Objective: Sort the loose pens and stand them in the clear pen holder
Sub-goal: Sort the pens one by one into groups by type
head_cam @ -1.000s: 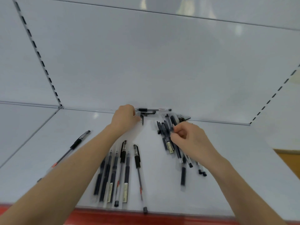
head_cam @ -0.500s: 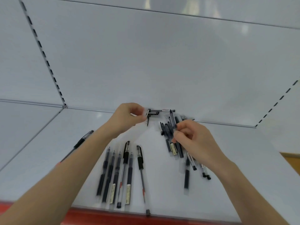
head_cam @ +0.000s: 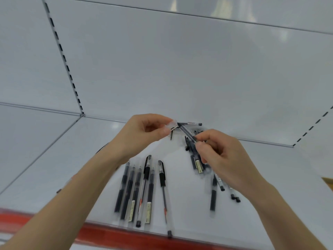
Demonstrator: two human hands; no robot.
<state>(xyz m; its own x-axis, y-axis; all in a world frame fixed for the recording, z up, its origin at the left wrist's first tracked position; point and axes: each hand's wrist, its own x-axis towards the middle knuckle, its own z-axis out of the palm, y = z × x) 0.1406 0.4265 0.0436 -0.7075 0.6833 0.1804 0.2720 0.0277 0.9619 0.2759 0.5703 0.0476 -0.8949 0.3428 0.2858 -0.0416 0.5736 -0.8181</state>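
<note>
Pen [head_cam: 187,132] is coming off the 1 o'clock pile [head_cam: 198,164], right hand [head_cam: 221,156] pinching it; left hand [head_cam: 144,132] is pinching a clear cap [head_cam: 170,125]: capping likely.

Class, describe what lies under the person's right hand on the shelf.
A loose heap of dark pens lies on the shelf under the right hand, which pinches a single pen. Their ends stick out past it. The hand covers their middles, so their number cannot be told.

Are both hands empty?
No: the right hand pinches a dark pen and the left hand pinches a small clear piece.
</note>
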